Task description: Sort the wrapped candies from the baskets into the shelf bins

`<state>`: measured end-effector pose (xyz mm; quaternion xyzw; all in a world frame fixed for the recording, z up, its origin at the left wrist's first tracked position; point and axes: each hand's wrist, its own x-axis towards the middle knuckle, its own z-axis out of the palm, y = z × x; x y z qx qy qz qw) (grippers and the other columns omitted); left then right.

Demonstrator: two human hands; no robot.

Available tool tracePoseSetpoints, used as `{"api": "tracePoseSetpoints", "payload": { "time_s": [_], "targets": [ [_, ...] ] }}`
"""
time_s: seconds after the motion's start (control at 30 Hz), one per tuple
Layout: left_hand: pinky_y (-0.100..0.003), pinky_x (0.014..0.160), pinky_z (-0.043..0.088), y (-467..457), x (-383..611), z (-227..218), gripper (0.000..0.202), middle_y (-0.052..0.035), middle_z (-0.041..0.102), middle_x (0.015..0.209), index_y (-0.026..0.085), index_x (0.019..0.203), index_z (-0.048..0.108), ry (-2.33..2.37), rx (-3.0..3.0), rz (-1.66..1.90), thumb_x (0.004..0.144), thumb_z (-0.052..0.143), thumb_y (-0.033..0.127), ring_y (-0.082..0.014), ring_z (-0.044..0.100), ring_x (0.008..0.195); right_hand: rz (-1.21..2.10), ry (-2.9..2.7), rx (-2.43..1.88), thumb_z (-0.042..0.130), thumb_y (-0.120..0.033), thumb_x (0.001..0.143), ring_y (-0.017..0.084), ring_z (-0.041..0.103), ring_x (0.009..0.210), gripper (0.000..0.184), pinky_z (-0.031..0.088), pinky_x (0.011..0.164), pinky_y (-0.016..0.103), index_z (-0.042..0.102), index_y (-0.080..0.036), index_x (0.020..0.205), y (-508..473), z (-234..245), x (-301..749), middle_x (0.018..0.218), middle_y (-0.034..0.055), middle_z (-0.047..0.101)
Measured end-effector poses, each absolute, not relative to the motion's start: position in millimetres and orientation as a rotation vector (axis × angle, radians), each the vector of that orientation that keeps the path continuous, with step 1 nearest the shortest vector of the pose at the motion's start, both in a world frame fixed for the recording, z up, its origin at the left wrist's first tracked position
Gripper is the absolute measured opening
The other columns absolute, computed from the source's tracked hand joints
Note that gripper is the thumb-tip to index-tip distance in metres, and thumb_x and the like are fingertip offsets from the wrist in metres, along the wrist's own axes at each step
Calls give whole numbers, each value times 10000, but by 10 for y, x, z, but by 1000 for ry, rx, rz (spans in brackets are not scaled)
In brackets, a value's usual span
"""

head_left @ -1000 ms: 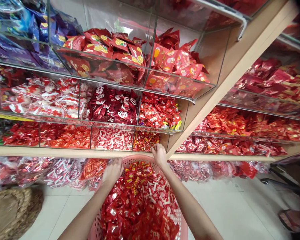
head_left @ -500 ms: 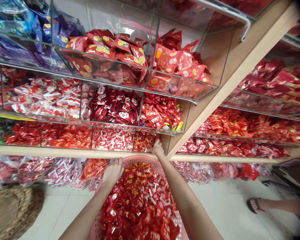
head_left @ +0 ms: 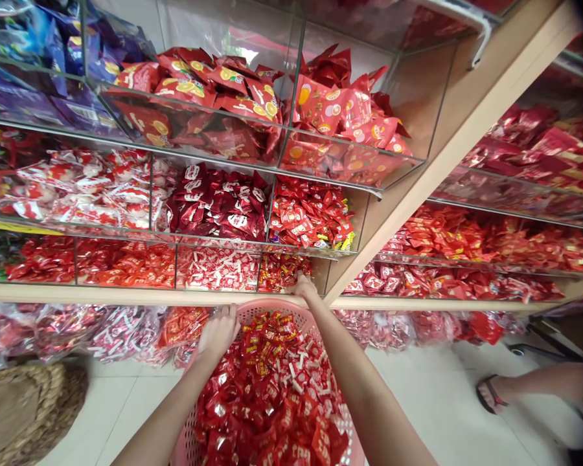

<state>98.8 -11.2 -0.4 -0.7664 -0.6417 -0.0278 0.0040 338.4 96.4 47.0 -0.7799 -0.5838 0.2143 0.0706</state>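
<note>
A pink plastic basket point(head_left: 298, 309) stands below the shelf edge. It is heaped with wrapped candies point(head_left: 272, 414), mostly shiny red, with red-and-white ones at the right and red-and-gold ones at the far side. My left hand point(head_left: 221, 330) is closed over the basket's far left rim. Past the far rim, my right hand point(head_left: 302, 285) reaches into the lowest shelf bin, at the small red-and-gold candies point(head_left: 276, 268). Its fingers are largely hidden among them, so what they hold does not show.
Clear dividers split the shelves into bins of maroon packets point(head_left: 218, 204), red packets and blue packets. A slanting wooden upright point(head_left: 393, 226) stands right of my right hand. Bagged candies point(head_left: 121, 333) lie under the shelf. A woven basket point(head_left: 39, 408) is at left; another person's foot point(head_left: 490, 393) at right.
My right hand has shifted slightly left and lower in the bin of red-and-gold candies. My left hand stays on the basket rim. The other person's foot appears slightly further left.
</note>
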Motion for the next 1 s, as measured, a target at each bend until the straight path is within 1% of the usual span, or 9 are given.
{"api": "tracePoseSetpoints", "payload": {
  "time_s": [0.13,0.3,0.47,0.6,0.67,0.77,0.83,0.9,1.0],
  "targets": [
    [-337,693,476,-107,996,-10,365,-156,601,976,116,1182,465,-2018,-2401,-93,891,290,250,-243,603,846,661,-1773,-2311,694,-307,654,222,622,888,436,444,666,277,543,-216,1053,910,464,3405,1021,96,636],
    [-336,693,474,-110,994,-20,364,-151,601,960,117,1183,467,-2016,-2401,-99,888,298,250,-243,606,841,620,-1764,-2281,601,-381,737,240,627,894,363,444,689,293,559,-203,1051,909,390,3433,991,105,658],
    [-345,682,474,-118,986,-3,370,-148,598,957,116,1176,471,-2008,-2406,-107,892,274,247,-248,605,831,624,-1692,-2190,616,-400,736,236,618,941,371,443,734,283,584,-206,1051,924,339,3456,1020,104,660],
    [-348,695,476,-122,995,15,366,-154,597,970,113,1171,475,-2023,-2401,-110,887,283,243,-242,603,831,652,-1608,-2086,636,-386,713,232,620,912,345,438,740,282,608,-181,989,920,308,3478,977,108,665],
    [-344,689,479,-122,1000,19,364,-155,598,972,113,1165,478,-2031,-2398,-104,886,286,246,-238,602,826,687,-1490,-1989,640,-394,694,224,622,846,336,439,711,285,611,-161,935,924,281,3493,906,102,666],
    [-338,684,479,-123,1002,20,359,-147,599,964,117,1156,480,-2036,-2394,-95,886,283,248,-235,601,820,749,-1337,-1848,590,-444,709,170,595,663,342,440,609,262,590,-150,884,934,264,3519,759,55,639],
    [-334,685,478,-125,1000,16,358,-140,599,957,120,1153,479,-2034,-2392,-92,890,275,251,-233,602,821,786,-1287,-1789,514,-491,745,128,539,542,377,425,526,238,564,-149,893,921,295,3540,667,13,596],
    [-330,682,477,-125,996,8,360,-140,599,962,119,1158,476,-2030,-2392,-91,892,273,254,-232,602,823,813,-1231,-1727,465,-526,758,104,483,473,414,400,468,219,533,-152,924,864,364,3555,603,-22,545],
    [-327,674,477,-123,989,-11,371,-153,599,974,112,1177,468,-2024,-2393,-90,894,273,254,-234,602,834,926,-1116,-1559,520,-559,718,82,398,410,431,324,401,198,517,-174,912,640,493,3535,529,-60,470]
  ]
}}
